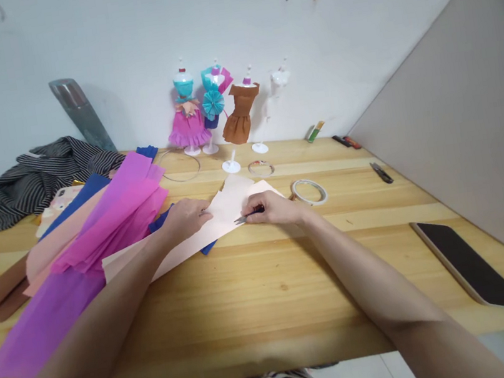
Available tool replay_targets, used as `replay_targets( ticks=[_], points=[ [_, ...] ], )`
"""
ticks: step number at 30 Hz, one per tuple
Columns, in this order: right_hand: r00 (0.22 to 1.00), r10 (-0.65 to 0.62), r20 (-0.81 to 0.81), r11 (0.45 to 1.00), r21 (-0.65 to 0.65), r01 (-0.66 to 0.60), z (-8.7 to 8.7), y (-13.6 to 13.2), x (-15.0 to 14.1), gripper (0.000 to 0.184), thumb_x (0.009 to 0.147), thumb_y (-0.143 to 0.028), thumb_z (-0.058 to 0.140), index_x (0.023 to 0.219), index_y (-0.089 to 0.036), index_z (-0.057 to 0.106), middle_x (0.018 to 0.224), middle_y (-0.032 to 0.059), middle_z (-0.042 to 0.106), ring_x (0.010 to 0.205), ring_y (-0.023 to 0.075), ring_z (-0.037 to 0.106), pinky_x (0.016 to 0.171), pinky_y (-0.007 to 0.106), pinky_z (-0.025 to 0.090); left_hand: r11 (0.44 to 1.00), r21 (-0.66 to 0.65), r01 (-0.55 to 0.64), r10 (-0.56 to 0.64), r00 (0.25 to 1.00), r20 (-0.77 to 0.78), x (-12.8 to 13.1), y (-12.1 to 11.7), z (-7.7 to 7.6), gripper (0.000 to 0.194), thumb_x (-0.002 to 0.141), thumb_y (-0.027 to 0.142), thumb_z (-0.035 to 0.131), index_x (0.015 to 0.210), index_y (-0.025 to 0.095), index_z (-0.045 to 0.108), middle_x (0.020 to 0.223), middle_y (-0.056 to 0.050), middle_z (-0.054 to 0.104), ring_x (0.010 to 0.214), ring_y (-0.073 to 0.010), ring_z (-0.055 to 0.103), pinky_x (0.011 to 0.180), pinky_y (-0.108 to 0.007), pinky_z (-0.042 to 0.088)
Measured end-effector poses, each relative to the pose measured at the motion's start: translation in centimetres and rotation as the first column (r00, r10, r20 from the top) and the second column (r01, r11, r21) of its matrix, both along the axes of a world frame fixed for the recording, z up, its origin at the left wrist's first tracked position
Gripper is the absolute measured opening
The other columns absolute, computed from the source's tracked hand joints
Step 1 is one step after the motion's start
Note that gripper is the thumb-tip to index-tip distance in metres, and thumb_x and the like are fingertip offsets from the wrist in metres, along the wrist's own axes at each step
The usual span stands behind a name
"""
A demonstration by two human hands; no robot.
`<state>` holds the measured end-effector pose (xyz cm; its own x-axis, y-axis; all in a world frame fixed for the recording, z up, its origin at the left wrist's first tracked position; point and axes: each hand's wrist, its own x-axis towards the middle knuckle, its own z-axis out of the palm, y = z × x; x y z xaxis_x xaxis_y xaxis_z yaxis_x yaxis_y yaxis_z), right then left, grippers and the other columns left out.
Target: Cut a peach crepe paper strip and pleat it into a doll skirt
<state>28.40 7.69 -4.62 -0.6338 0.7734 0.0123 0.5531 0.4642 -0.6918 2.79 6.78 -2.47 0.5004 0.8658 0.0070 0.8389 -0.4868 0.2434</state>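
A long sheet of pale pink paper (185, 249) lies across the wooden table in front of me, its far end cut or torn unevenly. My left hand (185, 218) is closed on its upper edge, thumb and fingers pinching it. In my right hand (271, 207) is a pair of small dark-handled scissors (241, 219), fingers wrapped round the grip. The metal tip points left and touches or lies just over the paper's right part. Blue paper (208, 247) peeks out under the sheet.
At left are pink and purple crepe papers (109, 216), a striped cloth (42, 176) and a bottle (82, 113). Small dress forms (240, 112) line the wall. A tape roll (309, 192), a dark cutter (381, 173) and a phone (471, 263) are to the right.
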Motion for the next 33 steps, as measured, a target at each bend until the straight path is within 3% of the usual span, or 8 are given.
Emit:
replay_targets(
  ticks=[13,33],
  points=[
    [0.999,0.033,-0.029,0.999,0.005,-0.033,-0.1,-1.1,-1.8,0.02,0.078,-0.032,0.062,0.079,-0.013,0.071,0.078,0.0056,0.066,0.07,0.0149,0.058,0.065,0.025,0.044,0.998,0.033,0.062,-0.064,0.997,0.04,-0.3,0.2,-0.5,0.028,0.083,0.034,0.046,0.074,0.017,0.066,0.08,-0.007,0.071,0.075,-0.0197,0.061,0.061,-0.027,0.035],
    [0.99,0.029,-0.139,0.989,-0.138,-0.048,-0.8,-0.9,-2.0,0.025,0.075,-0.036,0.065,0.082,-0.013,0.071,0.081,0.007,0.065,0.072,0.0164,0.059,0.068,0.027,0.046,0.995,0.028,0.093,-0.095,0.99,0.104,-0.3,0.1,-0.4,0.026,0.081,0.032,0.048,0.069,0.016,0.064,0.075,-0.006,0.069,0.069,-0.0174,0.057,0.057,-0.027,0.031]
  ],
)
